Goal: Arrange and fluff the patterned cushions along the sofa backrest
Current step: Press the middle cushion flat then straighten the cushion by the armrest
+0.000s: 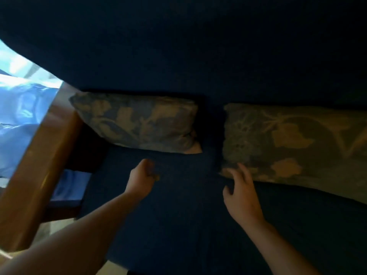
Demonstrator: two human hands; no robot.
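Seating surface: dark blue fabric sofa seat [178,225], broad and flat, dimly lit. Behind it rises the dark blue upholstered backrest [198,56], filling the upper view.

Left cushion: rectangular cushion in grey-blue fabric with pale leaf pattern [137,124], leaning against the foot of the backrest near the sofa's left end, its lower right corner pale and pointed.

Right cushion: larger cushion in olive-grey fabric with tan leaf pattern [294,143], lying along the backrest's foot, running out of view at the right edge. A gap of bare seat separates the two cushions.

Armrest: polished brown wooden armrest [37,155], slanting along the sofa's left end, just beside the left cushion.

Room: bright blue-white blurred area [21,100] beyond the armrest at left, detail unreadable; a strip of pale floor [59,227] shows below the armrest.

Left hand [143,175]: curled into a loose fist, over the seat in front of the left cushion, holding nothing visible.

Right hand [242,191]: fingers spread wide, fingertips [241,167] touching the near left corner of the right cushion.
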